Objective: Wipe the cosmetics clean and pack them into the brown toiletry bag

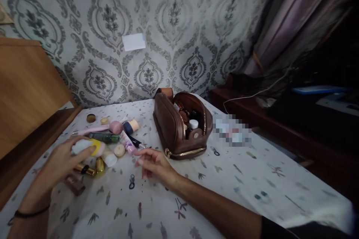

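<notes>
My left hand (63, 157) is closed around a small white and yellow bottle (96, 147) at the left, above a cluster of cosmetics. Fingers apart and holding nothing, my right hand (154, 164) hovers beside a pink and white tube (128, 143). Around them lie a round beige item (119, 151), a dark green tube (103, 137), a pink sponge (116, 127), gold-coloured items (100, 165) and a brown box (75, 185). A brown leather cosmetic bag (171, 127) stands unzipped behind my right hand, with several items inside, among them a white-capped jar (193, 124).
White patterned cloth (218, 201) covers the surface. A wooden panel (30, 86) rises at the left, and the patterned wall (174, 37) closes off the back. Right of the bag is a blurred-out item (232, 130). A white cable (252, 95) runs over the dark ledge beyond it.
</notes>
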`<state>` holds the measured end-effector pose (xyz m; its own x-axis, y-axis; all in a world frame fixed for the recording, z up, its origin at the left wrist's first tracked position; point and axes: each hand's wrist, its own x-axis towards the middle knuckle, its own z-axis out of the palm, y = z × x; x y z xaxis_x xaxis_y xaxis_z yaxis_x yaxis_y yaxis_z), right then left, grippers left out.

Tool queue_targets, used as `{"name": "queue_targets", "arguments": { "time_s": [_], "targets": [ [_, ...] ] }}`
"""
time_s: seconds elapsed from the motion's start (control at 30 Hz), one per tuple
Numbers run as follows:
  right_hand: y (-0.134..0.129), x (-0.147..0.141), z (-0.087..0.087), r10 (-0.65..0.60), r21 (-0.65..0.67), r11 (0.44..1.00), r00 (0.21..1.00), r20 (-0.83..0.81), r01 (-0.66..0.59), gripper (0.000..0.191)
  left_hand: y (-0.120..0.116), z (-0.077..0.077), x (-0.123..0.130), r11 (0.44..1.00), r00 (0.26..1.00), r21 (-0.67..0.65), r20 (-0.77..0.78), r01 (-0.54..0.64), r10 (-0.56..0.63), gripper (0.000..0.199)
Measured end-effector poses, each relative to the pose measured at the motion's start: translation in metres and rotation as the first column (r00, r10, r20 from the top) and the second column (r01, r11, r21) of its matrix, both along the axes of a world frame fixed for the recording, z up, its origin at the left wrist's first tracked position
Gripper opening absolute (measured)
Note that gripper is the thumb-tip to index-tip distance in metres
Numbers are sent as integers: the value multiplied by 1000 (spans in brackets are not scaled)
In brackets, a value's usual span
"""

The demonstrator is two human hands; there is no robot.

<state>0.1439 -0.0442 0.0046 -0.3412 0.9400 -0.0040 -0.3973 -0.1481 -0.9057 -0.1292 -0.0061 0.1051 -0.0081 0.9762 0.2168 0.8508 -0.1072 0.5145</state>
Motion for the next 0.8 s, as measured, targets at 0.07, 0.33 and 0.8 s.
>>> {"name": "queue_targets", "arguments": {
  "time_s": [0.07,0.33,0.8],
  "targets": [
    [-2,-2,-2,65,40,997,998,4,-65,64,-7,-4,25,978,976,-13,78,206,-205,39],
    [-3,-3,0,224,45,974,974,-7,-224,59,-29,-38,94,832,810,80,194,549,-553,27],
    [-5,-2,-7,106,244,957,972,211,-157,52,-37,-54,108,768,716,152,287,622,-637,35]
  ]
}}
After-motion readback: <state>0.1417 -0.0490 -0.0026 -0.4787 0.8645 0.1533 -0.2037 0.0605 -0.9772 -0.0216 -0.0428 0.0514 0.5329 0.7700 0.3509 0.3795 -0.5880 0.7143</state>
